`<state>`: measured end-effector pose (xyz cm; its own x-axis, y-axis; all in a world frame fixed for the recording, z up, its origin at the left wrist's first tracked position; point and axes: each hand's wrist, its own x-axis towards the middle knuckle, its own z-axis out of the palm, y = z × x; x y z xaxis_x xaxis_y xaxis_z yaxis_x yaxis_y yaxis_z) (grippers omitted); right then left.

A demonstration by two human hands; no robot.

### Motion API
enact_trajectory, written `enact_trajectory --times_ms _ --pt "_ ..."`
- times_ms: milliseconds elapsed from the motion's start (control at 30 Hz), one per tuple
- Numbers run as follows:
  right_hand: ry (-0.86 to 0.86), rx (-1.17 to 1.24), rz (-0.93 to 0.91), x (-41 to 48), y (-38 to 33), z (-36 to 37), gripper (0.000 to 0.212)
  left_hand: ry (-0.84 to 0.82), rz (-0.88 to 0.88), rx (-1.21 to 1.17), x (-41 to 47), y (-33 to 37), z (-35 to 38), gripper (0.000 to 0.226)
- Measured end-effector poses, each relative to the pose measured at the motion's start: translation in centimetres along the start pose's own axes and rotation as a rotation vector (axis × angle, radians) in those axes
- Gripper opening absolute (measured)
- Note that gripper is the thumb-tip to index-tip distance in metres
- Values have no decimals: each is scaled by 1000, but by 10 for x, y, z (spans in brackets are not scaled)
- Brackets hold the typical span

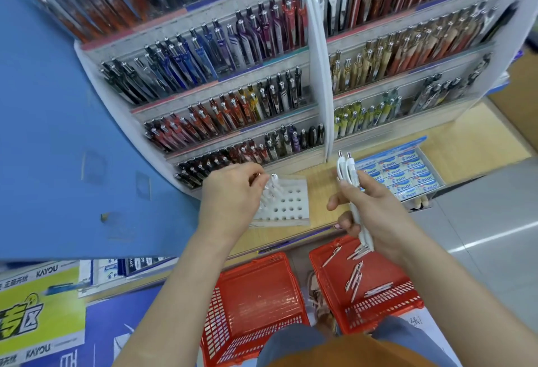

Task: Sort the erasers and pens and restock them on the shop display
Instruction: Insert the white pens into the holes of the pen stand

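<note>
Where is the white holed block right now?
Head view, left of centre: the white holed block sits on the wooden ledge, partly under the left hand, left of the Pilot eraser tray.

A light wooden shelf (pixel 471 145) carries a tiered pen display (pixel 221 122) at its back. In front of the display a white holder block (pixel 291 200) lies on the wood, with white pens (pixel 272 189) standing in its left holes. To its right sits a box of erasers (pixel 404 174). Below, on the grey floor (pixel 480 206), stand a left red basket (pixel 247 334) and a right red basket (pixel 387 305), the latter with loose pens (pixel 355 279) inside.
</note>
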<state>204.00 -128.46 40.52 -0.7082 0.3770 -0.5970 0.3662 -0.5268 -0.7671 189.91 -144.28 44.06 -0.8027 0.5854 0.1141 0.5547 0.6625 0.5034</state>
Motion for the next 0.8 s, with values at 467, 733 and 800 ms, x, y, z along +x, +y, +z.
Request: enact_trajectory --times_ms 467,733,800 --pt "-89 49 12 -7 2 0 16 -72 57 102 -3 -16 34 9" --pt "-165 3 -26 -10 -1 4 20 -139 -11 237 3 -15 37 19" --pt "-188 -6 -34 -12 -2 5 22 -158 -42 248 2 -12 31 21"
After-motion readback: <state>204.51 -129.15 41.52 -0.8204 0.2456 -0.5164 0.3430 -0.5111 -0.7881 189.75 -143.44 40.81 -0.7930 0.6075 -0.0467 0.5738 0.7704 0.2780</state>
